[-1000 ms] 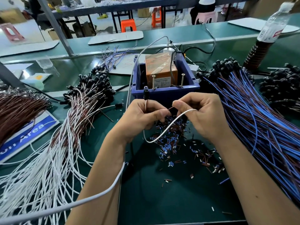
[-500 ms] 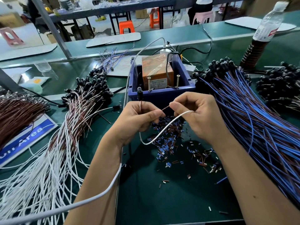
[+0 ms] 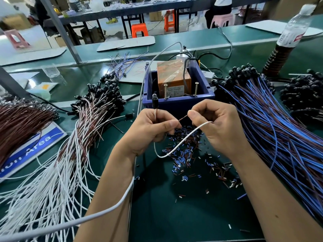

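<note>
Pinching wire pair w/ both hands, just in front of blue bin (image 3: 178, 103).
Gripping black-capped wire (image 3: 154, 102) upright in curled left hand (image 3: 150, 130); nipping brown lead (image 3: 182, 117) btwn thumb & forefinger of right hand (image 3: 218, 126), white lead (image 3: 181, 142) looping below. Readable on blue sign (image 3: 35, 147): "Area"; orange box (image 3: 173, 75) label too small.

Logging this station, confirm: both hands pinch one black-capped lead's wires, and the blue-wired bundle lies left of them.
No: the head view shows the blue-wired bundle lying right of the hands. The left hand and right hand do pinch the wires of the black-capped lead.
</note>
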Demonstrator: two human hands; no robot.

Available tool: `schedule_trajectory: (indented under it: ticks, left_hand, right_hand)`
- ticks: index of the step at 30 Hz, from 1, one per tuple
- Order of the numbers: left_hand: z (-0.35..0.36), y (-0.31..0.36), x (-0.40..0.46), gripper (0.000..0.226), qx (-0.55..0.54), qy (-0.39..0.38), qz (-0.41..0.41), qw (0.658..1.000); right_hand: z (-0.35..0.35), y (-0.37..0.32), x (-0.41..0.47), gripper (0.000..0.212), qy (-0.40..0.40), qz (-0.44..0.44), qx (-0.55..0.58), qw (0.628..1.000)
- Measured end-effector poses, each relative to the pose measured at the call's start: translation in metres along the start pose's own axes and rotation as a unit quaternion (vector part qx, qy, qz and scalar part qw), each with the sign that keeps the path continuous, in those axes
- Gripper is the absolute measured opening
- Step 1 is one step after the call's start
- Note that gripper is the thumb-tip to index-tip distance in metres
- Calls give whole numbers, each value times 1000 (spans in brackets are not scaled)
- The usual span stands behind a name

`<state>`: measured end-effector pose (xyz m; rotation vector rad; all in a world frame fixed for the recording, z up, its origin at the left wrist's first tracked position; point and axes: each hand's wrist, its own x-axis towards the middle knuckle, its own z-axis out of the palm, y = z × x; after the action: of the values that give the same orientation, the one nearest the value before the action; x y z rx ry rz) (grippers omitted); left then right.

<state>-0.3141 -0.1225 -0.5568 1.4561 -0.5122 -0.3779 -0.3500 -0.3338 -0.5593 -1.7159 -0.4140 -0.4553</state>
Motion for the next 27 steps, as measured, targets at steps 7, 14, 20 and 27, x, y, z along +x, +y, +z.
schedule_trajectory:
  ticks: [7, 14, 20, 27]
  left_hand:
    - [-3, 1, -4, 14, 0, 13, 11, 1000]
    - [-1, 9, -8, 14, -67, -28, 25, 997]
    - [11, 9, -9, 11, -13, -156, -50, 986]
    - [14, 6, -9, 18, -99, -237, -78, 963]
  right_hand:
    - [-7, -3, 1, 17, 53, 5, 39, 998]
    - [-2, 2, -1, 18, -47, -8, -130, 990]
    - [3, 4, -4, 40, -48, -54, -393, 917]
    - [22, -1, -11, 29, -76, -89, -504, 856]
